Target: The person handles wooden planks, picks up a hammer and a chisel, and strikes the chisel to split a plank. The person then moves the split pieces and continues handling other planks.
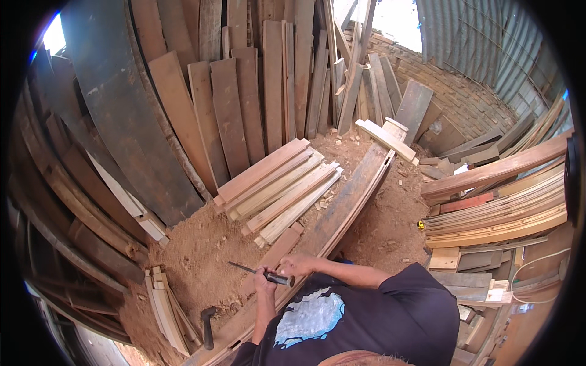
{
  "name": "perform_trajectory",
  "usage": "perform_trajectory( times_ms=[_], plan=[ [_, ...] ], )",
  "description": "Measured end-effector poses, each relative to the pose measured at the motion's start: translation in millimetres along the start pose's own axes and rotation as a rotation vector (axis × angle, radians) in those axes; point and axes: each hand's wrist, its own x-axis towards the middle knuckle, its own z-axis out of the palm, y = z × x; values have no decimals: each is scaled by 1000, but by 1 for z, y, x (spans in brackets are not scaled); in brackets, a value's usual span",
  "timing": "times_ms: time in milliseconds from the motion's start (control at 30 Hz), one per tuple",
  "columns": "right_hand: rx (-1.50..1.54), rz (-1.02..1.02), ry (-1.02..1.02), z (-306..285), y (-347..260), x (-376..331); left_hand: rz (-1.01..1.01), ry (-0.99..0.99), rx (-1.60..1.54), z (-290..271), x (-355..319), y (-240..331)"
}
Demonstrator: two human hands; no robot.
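Setting: a wood shed with a sawdust floor (201, 256), boards leaning against every wall and corrugated sheet metal (482, 43) at the far right.
Left hand: the left hand (265, 284) is clenched around the dark handle of a chisel (259, 272), whose thin blade points left over the sawdust.
Right hand: the right hand (297, 264) rests closed on the long plank (342, 213) just beside the chisel handle; I cannot tell whether it grips the tool or only steadies the wood.
Work piece: the long plank runs from near the person's body diagonally up to the right, lying on the floor.
Risk, slip: the two hands sit almost touching, so a chisel that skids off the grain could likely meet the right hand.
Risk, footing: loose sawdust under the plank could let it shift when pushed.
Near clutter: a hammer (208, 326) lies on the ground to the lower left, beside a small bundle of pale slats (165, 308).
Middle: a stack of light planks (278, 186) lies just left of the long plank, crowding that side.
Right side: piled boards (500, 207) hem in the other side.
Far: upright boards (268, 79) and a brick wall (464, 97).
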Motion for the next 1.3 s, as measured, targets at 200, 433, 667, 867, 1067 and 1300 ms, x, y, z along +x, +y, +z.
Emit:
perform_trajectory(
  times_ms=[200,433,667,867,1067,1300],
  plan=[
    [-696,366,-74,-25,21,-21,73,93,-63,-31,-15,24],
    [-985,367,-111,29,58,-38,197,128,-78,-64,-41,30],
    [-945,396,-86,28,47,-27,355,318,-336,-109,-40,30],
    [-952,446,-85,20,48,-23,392,360,-202,-144,-55,74],
    [-945,440,-74,28,38,-18,516,445,-125,-198,-80,116],
    [-951,437,-38,33,41,-20,842,630,-63,-230,-116,157]
  ],
)
